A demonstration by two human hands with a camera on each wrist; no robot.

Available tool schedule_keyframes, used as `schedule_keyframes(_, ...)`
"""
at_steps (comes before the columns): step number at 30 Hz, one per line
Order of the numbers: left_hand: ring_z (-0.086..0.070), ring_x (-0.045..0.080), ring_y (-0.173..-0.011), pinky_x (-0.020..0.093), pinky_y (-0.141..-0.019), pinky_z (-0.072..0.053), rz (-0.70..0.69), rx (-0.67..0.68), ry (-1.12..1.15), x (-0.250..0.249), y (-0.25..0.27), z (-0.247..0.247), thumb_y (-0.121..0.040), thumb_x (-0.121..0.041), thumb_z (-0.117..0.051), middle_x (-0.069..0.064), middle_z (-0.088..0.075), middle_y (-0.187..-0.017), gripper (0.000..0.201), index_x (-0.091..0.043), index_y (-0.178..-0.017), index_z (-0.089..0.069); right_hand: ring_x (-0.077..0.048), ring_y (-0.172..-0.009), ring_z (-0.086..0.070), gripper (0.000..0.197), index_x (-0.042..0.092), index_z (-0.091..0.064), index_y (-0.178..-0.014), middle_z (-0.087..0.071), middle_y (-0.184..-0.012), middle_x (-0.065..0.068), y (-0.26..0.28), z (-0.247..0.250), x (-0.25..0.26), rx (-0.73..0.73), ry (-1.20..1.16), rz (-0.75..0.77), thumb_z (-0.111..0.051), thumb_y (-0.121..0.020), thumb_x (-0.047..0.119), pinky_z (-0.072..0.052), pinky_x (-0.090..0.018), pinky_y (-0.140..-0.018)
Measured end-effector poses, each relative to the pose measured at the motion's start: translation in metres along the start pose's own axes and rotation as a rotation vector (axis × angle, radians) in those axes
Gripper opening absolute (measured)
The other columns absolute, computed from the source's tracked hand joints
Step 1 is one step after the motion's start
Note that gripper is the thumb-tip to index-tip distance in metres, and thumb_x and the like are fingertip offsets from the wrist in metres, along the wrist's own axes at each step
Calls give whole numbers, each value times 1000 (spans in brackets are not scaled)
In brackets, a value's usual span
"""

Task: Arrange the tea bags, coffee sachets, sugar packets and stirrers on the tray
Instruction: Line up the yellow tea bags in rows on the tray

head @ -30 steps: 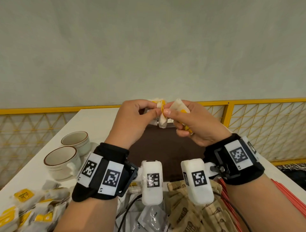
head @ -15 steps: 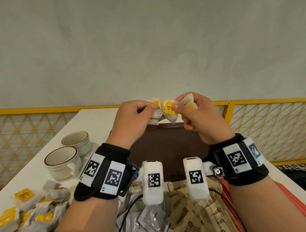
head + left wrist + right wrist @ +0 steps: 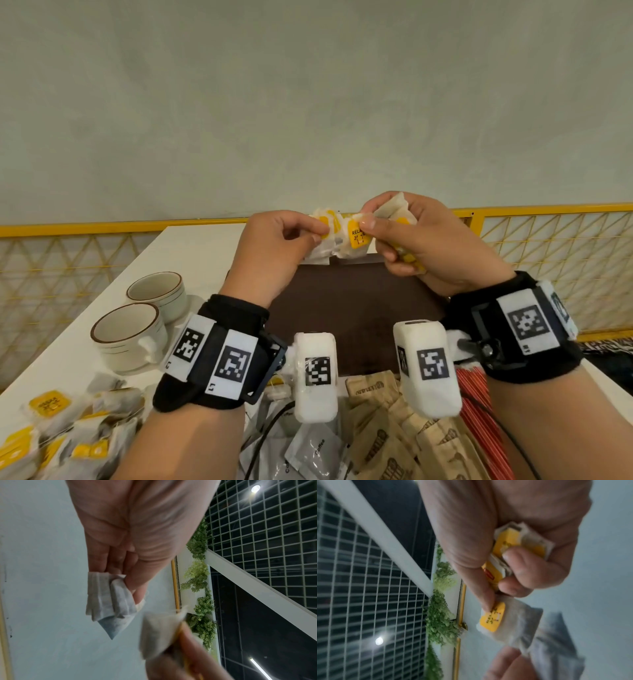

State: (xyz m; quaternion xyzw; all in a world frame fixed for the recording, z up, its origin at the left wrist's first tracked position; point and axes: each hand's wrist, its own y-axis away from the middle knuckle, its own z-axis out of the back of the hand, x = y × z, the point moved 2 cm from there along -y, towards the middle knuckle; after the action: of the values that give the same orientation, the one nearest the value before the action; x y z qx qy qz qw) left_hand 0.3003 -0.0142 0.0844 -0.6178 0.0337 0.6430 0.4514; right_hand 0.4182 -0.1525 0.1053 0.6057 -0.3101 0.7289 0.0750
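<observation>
Above tray [image 3: 359,308], both hands [image 3: 270,253] [image 3: 435,246] raised, pinching tea bags [image 3: 356,240].

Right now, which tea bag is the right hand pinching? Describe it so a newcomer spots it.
Above the far edge of the brown tray, both hands meet. The right hand pinches the tea bag between them; unlike the others held there, its yellow tag with dark print faces the head camera.

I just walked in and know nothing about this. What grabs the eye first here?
Two hands raised over a dark brown tray, both holding yellow-tagged tea bags: the left hand pinches a small bunch, the right hand grips several and pinches one yellow tag. Nearer the person lie brown sachets and red stirrers; two cups stand at the left.
</observation>
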Motion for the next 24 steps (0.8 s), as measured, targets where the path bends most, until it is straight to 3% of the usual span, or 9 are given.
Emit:
schedule_keyframes(3, -62, 4, -70, 19, -69, -45, -15, 28, -32, -1, 1, -2, -86, 0, -62, -6, -70, -75, 28, -22, -73, -71, -10, -46, -39, 11, 9, -62, -84, -49, -57, -5, 0, -7, 0, 48, -174, -6, -67, -77, 15, -27, -15, -34)
schedule_keyframes(6, -67, 18, -74, 34, -72, -55, -28, 40, -22, -4, 1, -6, -85, 1, -62, 4, -72, -77, 20, -14, -76, -70, -9, -43, -39, 5, 10, -63, -82, -52, -53, -1, -2, -14, -6, -60, -71, 20, -67, -83, 9, -27, -16, -35)
schedule_keyframes(9, -66, 18, -65, 37, -65, -55, -20, 55, 17, -8, 2, -7, -87, 1, -60, 5, -70, -69, 23, -19, -76, -59, -6, -43, -45, 7, 11, -64, -81, -56, -57, -1, -5, -19, -13, -176, 52, 62, -68, -85, 9, -31, -16, -37)
schedule_keyframes(12, -61, 37, -63, 49, -62, -49, -47, 93, 49, -10, 4, -8, -88, -6, -59, 17, -69, -70, 26, -28, -84, -47, -2, -47, -52, 6, 8, -63, -82, -60, -65, -3, -7, -21, -15, -193, 62, 86, -67, -85, 6, -35, -14, -37)
schedule_keyframes(14, -61, 43, -67, 48, -61, -46, -71, 135, 61, -13, 5, -9, -88, -8, -58, 17, -69, -73, 27, -31, -87, -44, -4, -49, -52, 7, 9, -62, -83, -60, -70, -6, -7, -20, -15, -187, 78, 68, -69, -85, 8, -34, -16, -36)
schedule_keyframes(18, -63, 23, -72, 41, -67, -49, -109, 174, -34, -11, 4, -10, -86, 4, -51, 1, -68, -73, 39, -27, -69, -66, -7, -46, -44, 7, 9, -58, -87, -53, -63, -4, -8, -14, -15, -195, 9, 6, -65, -88, 11, -31, -17, -35)
schedule_keyframes(20, -62, 27, -71, 41, -67, -51, -101, 135, -93, -12, 4, -11, -81, -6, -53, 3, -69, -73, 33, -29, -66, -71, -8, -48, -42, 11, 10, -55, -88, -49, -67, -3, -11, -12, -17, -183, -183, -98, -58, -94, 18, -29, -17, -35)
schedule_keyframes(23, -54, 6, -57, 17, -55, -41, -103, 62, -224, -16, 7, -11, -84, -11, -54, -7, -65, -62, 28, -24, -68, -72, -12, -53, -44, 20, 10, -53, -92, -53, -78, -5, -14, -12, -19, -141, -574, -265, -51, -96, 29, -34, -18, -36)
schedule_keyframes(24, -55, 6, -60, 14, -53, -39, -108, 49, -266, -17, 8, -11, -84, -13, -54, -7, -65, -63, 25, -19, -70, -73, -13, -55, -45, 20, 9, -54, -93, -53, -81, -6, -15, -12, -20, -146, -662, -285, -50, -96, 29, -36, -18, -38)
